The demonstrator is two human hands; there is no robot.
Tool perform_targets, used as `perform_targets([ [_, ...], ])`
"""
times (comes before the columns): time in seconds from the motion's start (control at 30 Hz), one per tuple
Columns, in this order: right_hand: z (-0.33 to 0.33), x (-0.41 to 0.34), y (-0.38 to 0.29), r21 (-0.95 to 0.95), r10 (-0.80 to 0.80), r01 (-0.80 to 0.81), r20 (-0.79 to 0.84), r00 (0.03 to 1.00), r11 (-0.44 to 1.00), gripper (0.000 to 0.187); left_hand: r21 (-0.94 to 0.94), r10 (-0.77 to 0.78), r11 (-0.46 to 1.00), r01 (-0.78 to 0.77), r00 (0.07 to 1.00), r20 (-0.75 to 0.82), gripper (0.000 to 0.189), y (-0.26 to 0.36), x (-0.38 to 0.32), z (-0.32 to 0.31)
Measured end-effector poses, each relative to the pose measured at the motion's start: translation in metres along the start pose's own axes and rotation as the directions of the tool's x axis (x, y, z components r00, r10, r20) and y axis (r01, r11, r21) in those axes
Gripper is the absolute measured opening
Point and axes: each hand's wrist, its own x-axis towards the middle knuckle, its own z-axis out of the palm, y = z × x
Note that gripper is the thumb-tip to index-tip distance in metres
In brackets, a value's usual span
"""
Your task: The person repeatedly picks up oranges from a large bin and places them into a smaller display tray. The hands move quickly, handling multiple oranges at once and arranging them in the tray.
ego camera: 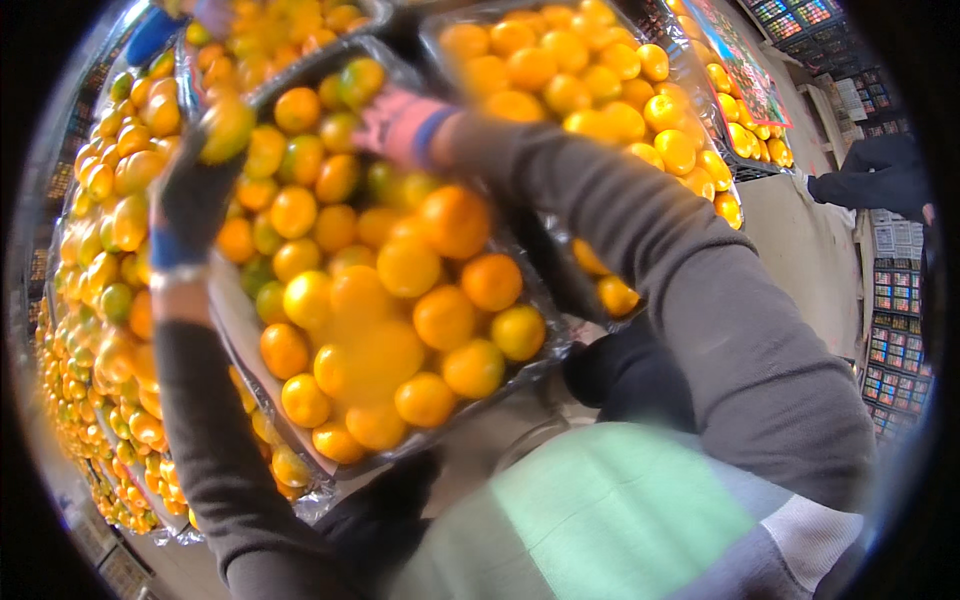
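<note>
A plastic-lined crate of orange and green-tinged mandarin-like citrus fruits lies before me. My left hand, in a dark glove with a blue cuff, is above the crate's left edge. Its fingers are around a yellow-green citrus fruit, blurred by motion. At the crate's far end, my right hand, in a pink glove with a blue cuff, reaches among the fruits. A greenish fruit sits by its fingertips; blur hides whether the fingers grip anything.
Several crates of similar fruit stand close by, on the left and at the upper right. Another person's gloved hand shows at the top left. A person's dark-clothed leg and stacked dark crates are at the right.
</note>
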Motion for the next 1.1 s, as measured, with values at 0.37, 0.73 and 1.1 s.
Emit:
perform_targets([
  [0.37, -0.050, 0.048, -0.008, 0.196, 0.139, -0.158, 0.106, 0.985, 0.968, 0.051, -0.981, -0.341, -0.124, 0.151, 0.922, 0.185, 0.052, 0.070, -0.250, -0.104],
  [0.73, -0.091, 0.076, -0.046, 0.168, 0.065, -0.073, 0.051, 0.997, 0.983, 0.052, -0.923, -0.518, 0.355, 0.149, 0.853, -0.062, 0.044, 0.063, -0.233, -0.104],
  [1.1, -0.113, 0.035, -0.078, 0.990, 0.208, -0.014, -0.016, 0.978, 0.142, 0.056, 0.621, -0.168, 0.782, 0.056, 0.978, 0.122, 0.055, 0.095, -0.161, -0.060],
])
